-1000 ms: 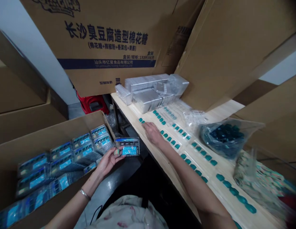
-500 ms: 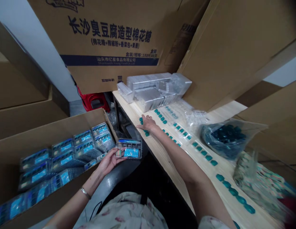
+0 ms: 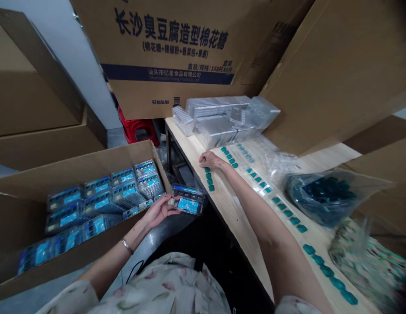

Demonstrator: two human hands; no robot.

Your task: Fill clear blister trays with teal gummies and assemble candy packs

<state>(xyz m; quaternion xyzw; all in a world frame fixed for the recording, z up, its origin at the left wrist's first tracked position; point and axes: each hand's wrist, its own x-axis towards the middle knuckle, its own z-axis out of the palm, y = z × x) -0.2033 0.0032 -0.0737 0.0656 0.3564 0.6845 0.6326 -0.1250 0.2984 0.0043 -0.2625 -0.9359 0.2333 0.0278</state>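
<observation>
My left hand (image 3: pixel 161 212) holds a clear plastic compartment tray (image 3: pixel 189 198) above the gap between the carton and the table. In the tray lie a blue printed sachet and a small striped piece, with dark compartments along the back. My right hand (image 3: pixel 209 159) is at the table's left edge, its fingers curled together at the far end of a short row of green pieces (image 3: pixel 208 176). Whatever those fingers pinch, if anything, is hidden. More rows of green pieces (image 3: pixel 284 212) lie to the right of my right forearm.
An open carton (image 3: pixel 75 174) at left holds stacks of filled trays (image 3: pixel 101 203). Clear empty trays (image 3: pixel 216 126) stand stacked at the table's far end. Bags of green pieces (image 3: pixel 327 196) and striped pieces (image 3: pixel 363 257) lie at right. Behind is a red stool (image 3: pixel 137 128).
My right hand has gone from spread over the short row to curled at its far end, uncovering the green pieces. My left hand still holds the tray. The view has shifted a little.
</observation>
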